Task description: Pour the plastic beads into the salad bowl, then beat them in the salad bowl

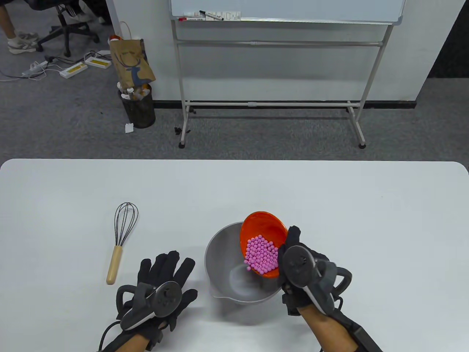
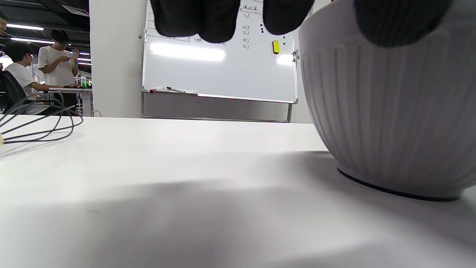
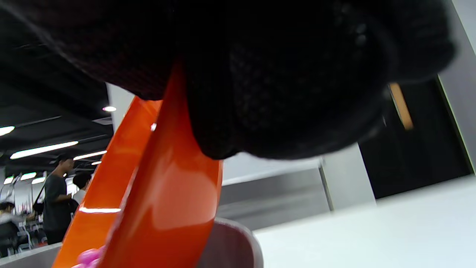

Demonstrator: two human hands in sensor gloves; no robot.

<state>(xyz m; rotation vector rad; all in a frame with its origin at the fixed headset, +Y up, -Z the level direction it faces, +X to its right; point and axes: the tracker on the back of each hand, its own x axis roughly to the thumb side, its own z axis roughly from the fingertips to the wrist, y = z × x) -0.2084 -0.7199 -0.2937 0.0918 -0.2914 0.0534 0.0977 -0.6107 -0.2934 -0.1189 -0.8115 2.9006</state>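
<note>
A grey salad bowl (image 1: pixel 220 253) (image 2: pixel 390 111) stands near the table's front edge. My right hand (image 1: pixel 298 267) grips an orange bowl (image 1: pixel 262 229) (image 3: pixel 163 193) by its rim and holds it tilted steeply over the salad bowl. Pink plastic beads (image 1: pixel 261 255) (image 3: pixel 87 257) lie piled at the orange bowl's lower lip. My left hand (image 1: pixel 165 278) lies flat on the table just left of the salad bowl, fingers (image 2: pixel 197 18) spread and holding nothing. A black wire whisk (image 1: pixel 121 240) (image 2: pixel 37 123) with a wooden handle lies further left.
The white table (image 1: pixel 329 205) stretches bare behind and to the right. Beyond its far edge stand a whiteboard on a frame (image 1: pixel 278 73), a black waste bin (image 1: pixel 138 106) and a paper bag (image 1: pixel 132 60). People (image 2: pixel 55 70) stand in the background.
</note>
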